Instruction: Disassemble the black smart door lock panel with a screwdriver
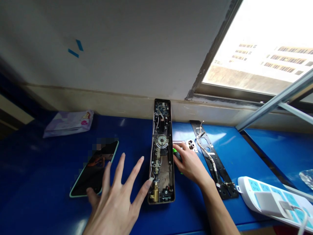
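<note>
An opened door-lock body [161, 153] lies lengthwise on the blue table [137, 133], its circuit board, wires and brass parts showing. My left hand [117, 199] hovers just left of it with fingers spread wide, the little finger tip touching the lock's lower left edge. My right hand [189, 163] rests on the table right of the lock, fingers curled round a green-handled tool [176, 152]. A small metal piece [191, 144] lies just beyond its fingertips.
A phone [95, 169] lies face up to the left. A black mounting plate [212, 160] with a white cable lies to the right, then a white power strip [274, 199] with a plug. A packet [69, 122] sits at the back left by the wall.
</note>
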`<action>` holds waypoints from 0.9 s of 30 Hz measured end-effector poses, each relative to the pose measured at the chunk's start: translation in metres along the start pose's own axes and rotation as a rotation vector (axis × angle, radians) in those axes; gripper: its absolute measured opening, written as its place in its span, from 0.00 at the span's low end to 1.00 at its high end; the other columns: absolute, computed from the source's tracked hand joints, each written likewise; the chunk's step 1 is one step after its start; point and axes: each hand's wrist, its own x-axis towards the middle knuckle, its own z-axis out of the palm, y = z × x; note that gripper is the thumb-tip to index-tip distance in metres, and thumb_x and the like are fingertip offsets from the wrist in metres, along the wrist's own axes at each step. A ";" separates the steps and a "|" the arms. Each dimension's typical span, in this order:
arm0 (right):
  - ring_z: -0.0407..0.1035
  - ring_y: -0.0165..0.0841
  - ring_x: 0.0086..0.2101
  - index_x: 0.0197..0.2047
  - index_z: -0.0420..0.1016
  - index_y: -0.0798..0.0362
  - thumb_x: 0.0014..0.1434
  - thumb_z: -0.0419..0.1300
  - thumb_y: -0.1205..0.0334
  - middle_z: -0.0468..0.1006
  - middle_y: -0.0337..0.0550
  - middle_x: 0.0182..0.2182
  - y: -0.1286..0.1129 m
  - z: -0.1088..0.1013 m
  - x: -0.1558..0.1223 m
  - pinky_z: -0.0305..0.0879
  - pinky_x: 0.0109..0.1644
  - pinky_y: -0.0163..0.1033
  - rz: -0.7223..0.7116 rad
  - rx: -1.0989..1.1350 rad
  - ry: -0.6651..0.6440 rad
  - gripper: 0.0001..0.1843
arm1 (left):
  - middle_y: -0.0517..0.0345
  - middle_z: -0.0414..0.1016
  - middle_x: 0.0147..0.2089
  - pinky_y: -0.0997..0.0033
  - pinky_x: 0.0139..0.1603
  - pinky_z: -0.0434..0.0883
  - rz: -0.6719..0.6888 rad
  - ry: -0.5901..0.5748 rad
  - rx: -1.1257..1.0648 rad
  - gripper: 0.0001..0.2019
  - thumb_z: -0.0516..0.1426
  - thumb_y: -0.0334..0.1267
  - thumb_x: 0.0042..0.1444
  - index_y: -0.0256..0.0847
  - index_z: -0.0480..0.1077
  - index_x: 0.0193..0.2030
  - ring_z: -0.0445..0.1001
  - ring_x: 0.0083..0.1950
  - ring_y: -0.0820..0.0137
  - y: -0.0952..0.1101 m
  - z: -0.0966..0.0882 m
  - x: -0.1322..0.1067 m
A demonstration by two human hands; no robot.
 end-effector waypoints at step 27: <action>0.81 0.40 0.44 0.50 0.77 0.48 0.67 0.64 0.52 0.86 0.48 0.46 -0.020 -0.068 -0.002 0.78 0.46 0.45 0.127 0.267 0.612 0.12 | 0.59 0.42 0.85 0.15 0.70 0.54 0.065 -0.082 -0.011 0.30 0.44 0.65 0.70 0.69 0.56 0.77 0.41 0.84 0.40 0.015 -0.022 0.026</action>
